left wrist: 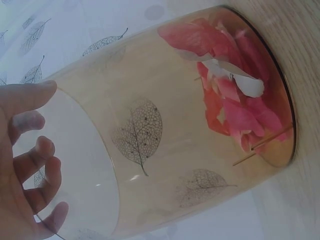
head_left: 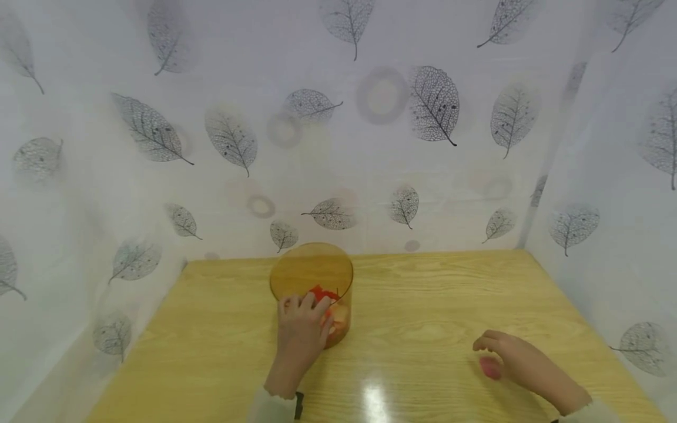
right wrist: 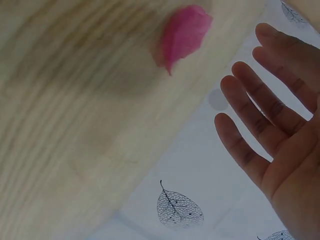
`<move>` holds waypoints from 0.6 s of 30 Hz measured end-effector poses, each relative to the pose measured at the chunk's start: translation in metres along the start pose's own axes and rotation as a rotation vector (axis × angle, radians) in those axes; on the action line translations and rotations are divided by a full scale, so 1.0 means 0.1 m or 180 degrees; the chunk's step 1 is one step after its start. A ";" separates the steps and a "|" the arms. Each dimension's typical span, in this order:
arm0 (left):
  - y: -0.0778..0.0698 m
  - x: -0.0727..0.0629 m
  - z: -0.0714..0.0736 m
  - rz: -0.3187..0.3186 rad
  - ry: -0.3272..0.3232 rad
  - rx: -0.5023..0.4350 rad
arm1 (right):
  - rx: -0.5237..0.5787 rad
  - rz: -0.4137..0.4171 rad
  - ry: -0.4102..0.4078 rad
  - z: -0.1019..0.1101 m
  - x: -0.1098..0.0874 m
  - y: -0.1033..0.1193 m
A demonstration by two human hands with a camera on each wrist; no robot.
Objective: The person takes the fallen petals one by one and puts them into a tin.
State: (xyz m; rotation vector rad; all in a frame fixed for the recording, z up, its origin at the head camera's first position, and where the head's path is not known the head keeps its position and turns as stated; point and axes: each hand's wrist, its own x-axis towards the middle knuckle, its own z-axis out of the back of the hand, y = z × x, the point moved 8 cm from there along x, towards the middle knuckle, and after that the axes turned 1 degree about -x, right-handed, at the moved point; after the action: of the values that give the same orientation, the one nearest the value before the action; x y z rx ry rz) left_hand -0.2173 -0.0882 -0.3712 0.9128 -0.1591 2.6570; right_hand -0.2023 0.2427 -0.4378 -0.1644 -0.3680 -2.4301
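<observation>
A see-through amber vase (head_left: 346,311) stands on the wooden table. Red, pink and white petals (left wrist: 240,100) lie at its bottom, along with thin brown sticks (left wrist: 270,139). With bent fingers at the vase's mouth, my left hand (head_left: 301,332) grips the near rim; where each fingertip meets the glass is partly hidden. My right hand (head_left: 520,358) hovers over the table's right side, fingers apart and loosely bent, nothing between them. Close below it is a pink petal (right wrist: 186,35), apart from the fingers in the right wrist view. Whether the petal touches the table I cannot tell.
A pale wood-grain table (head_left: 412,294) spreads under both hands. White sheeting (head_left: 365,158) printed with dark leaf skeletons walls it in at the back and both sides. A bright reflection shows near the table's front.
</observation>
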 end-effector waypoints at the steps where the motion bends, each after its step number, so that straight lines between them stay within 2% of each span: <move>1: 0.00 0.00 0.00 -0.0005 0.0001 0.0015 | -0.0074 0.0106 -0.0132 -0.02 -0.03 0.01; 2: 0.00 0.00 0.00 -0.0009 0.0001 0.0027 | -0.0139 0.0179 -0.0225 -0.05 -0.05 0.01; 4: 0.00 0.00 0.00 -0.0007 -0.0005 0.0023 | -0.0199 0.0180 -0.0246 -0.11 -0.09 -0.02; 8: 0.00 0.00 0.00 0.0008 0.0003 0.0017 | -0.0205 -0.0120 0.0076 -0.23 -0.14 -0.12; 11: 0.00 0.00 -0.01 0.0003 -0.0003 0.0029 | -0.0117 -0.0205 0.0169 -0.27 -0.16 -0.16; 18: 0.00 0.00 0.00 -0.0009 -0.0045 -0.0003 | -0.0037 0.0090 -0.0204 -0.25 -0.14 -0.15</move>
State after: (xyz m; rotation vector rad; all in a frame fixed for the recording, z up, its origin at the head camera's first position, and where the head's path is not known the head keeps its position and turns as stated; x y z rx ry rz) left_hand -0.2169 -0.0879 -0.3709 0.9311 -0.1623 2.6482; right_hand -0.2015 0.2543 -0.4678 -0.2513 -0.3776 -2.4038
